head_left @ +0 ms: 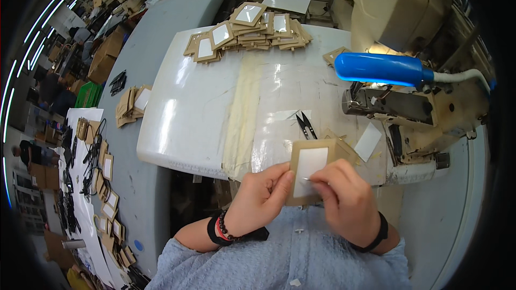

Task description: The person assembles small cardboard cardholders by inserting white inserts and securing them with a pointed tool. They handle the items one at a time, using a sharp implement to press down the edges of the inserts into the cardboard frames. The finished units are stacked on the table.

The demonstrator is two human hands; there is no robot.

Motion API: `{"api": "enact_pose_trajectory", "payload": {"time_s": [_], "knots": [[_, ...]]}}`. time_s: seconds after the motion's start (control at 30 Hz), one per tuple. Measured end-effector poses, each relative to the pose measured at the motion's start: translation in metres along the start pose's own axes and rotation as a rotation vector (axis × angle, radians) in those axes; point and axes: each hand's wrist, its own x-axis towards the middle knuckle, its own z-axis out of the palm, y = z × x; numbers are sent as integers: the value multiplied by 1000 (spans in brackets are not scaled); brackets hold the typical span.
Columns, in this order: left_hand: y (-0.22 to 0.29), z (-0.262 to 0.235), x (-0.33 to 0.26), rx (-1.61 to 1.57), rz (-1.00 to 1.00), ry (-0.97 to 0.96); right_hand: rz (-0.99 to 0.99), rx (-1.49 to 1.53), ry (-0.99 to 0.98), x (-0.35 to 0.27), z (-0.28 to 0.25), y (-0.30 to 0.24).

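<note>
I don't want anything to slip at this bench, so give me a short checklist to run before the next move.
1. Left grip: ok. The left hand pinches the tan holder by its left edge.
2. Right grip: cannot tell. The right hand is at the holder's front, a small shiny bit by its fingertips; what that is, or how firmly held, is unclear.
3. Snips out of the hands: ok. The black snips lie on the table, beyond the holder.
4. Hands clear of the sewing machine: ok, both are apart from it.
5. Holder's back: cannot tell, it faces away.
</note>
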Motion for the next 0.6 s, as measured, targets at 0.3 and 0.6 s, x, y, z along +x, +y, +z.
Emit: {"api": "enact_pose_trajectory", "payload": {"time_s": [0.3,0.6], "knots": [[1,-10,5,-209,-154,-97,456,735,27,-7,5,28],[22,-20,-2,-410,-287,-180,558,1007,-49,-1,6,23]]}}
